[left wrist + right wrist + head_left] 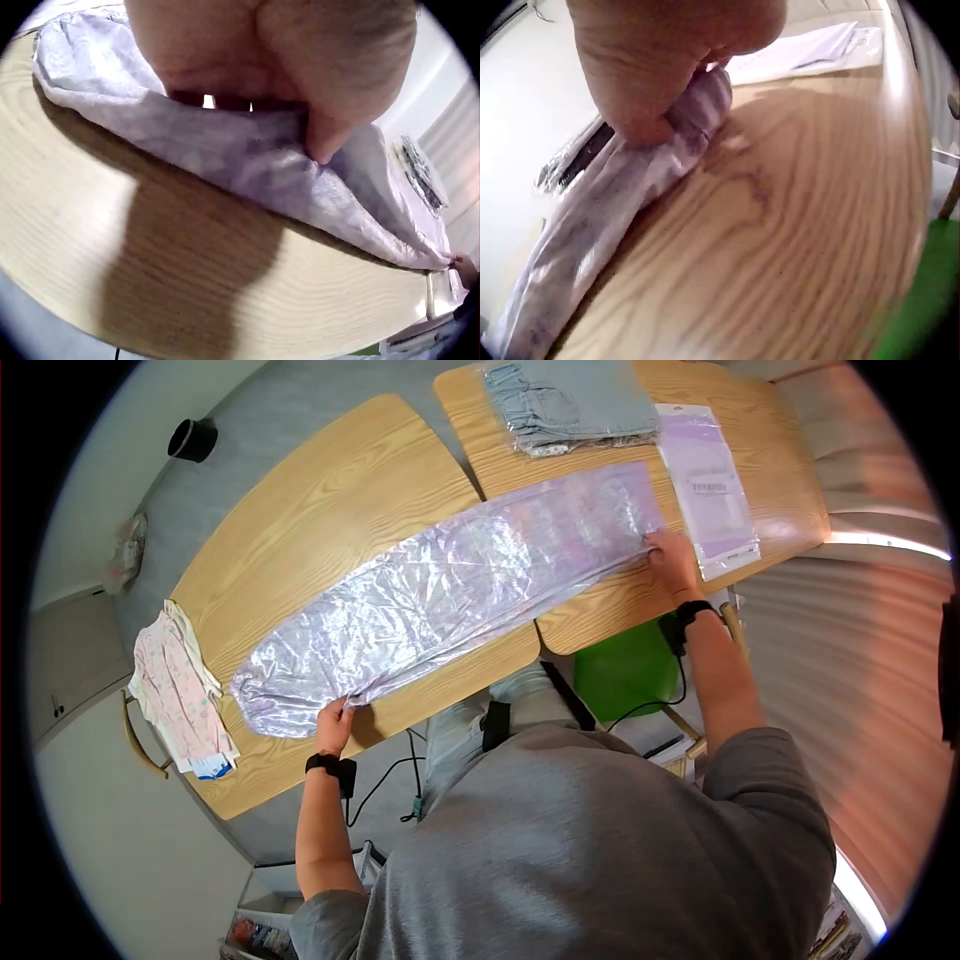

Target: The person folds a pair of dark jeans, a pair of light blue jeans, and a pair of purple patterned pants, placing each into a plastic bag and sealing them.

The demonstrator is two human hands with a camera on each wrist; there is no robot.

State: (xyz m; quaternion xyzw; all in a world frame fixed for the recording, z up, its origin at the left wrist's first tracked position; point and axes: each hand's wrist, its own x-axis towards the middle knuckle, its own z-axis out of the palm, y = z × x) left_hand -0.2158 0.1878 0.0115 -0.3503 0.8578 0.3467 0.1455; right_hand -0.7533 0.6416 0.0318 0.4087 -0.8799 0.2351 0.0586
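Tabletops (330,490) bear shiny fabric (450,590), near edge in both grips (334,728) (674,563)

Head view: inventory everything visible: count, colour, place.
shiny fabric: 1, pale lilac, across both tables
tables: 2, light wood, side by side
denim pack: 1, light blue, far side, right table
packet: 1, lilac, right of fabric
clothes: count unclear, pink and white, left table edge
seat: 1, green, below right table
bin: 1, black, floor, upper left
curtain: count unclear, peach, right side
shirt: 1, grey, person's torso
wrist devices: 2, black, wrists
hands: 2, bare, gripping fabric's near edge
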